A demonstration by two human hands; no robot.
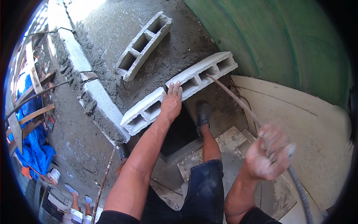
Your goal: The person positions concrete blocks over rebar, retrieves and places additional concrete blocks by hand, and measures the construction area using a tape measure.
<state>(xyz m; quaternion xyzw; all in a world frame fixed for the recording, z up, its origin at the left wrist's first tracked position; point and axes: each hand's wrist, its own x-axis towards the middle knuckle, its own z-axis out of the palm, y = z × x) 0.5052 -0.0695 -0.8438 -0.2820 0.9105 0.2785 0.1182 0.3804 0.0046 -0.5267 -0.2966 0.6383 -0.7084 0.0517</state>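
My left hand (172, 100) rests with fingers stretched out on the top edges of two concrete hollow blocks where their ends meet. The longer-looking block (204, 67) lies up and right of it, the other block (144, 105) down and left. My right hand (271, 152), blurred, is closed around a ribbed steel rod (244, 105). The rod's far end reaches into a hollow of the right block, and its near part runs down past my hand. Part of the grip is smeared by motion.
Another hollow block (144, 45) lies on wet mortar (100, 28). A row of mortared blocks (106, 106) runs along the left. A second rod (105, 172) rises at lower left. Green sheet (283, 41) and pale board (294, 104) stand right. Another person's legs (75, 201) show.
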